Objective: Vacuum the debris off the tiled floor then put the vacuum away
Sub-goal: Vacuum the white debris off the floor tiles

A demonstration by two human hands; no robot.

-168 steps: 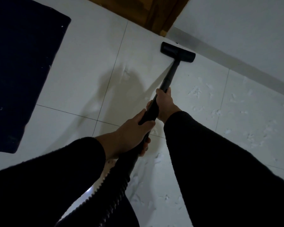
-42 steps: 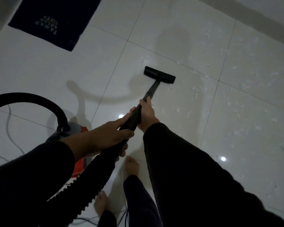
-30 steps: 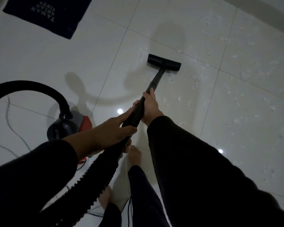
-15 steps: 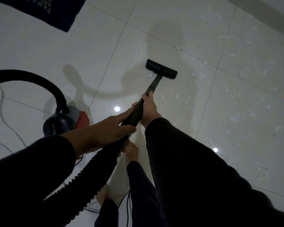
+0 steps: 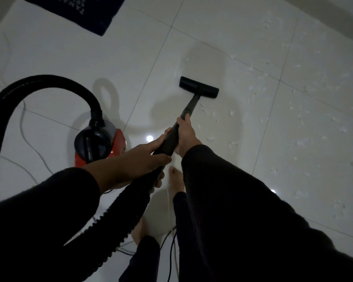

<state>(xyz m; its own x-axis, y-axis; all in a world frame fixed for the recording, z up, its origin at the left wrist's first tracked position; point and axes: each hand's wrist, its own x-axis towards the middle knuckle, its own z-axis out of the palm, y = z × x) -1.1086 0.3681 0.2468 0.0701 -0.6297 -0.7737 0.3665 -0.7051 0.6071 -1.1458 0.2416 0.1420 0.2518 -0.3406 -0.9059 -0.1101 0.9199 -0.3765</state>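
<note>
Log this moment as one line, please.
phase: vacuuming | both hands grip wand | nozzle on tile | debris remains right

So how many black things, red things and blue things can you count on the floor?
Black: 2, the hose and the floor nozzle on its wand
Red: 1, the vacuum body, which has a black top
Blue: 1, the mat
Total: 4
The white scraps are too many to count.
</note>
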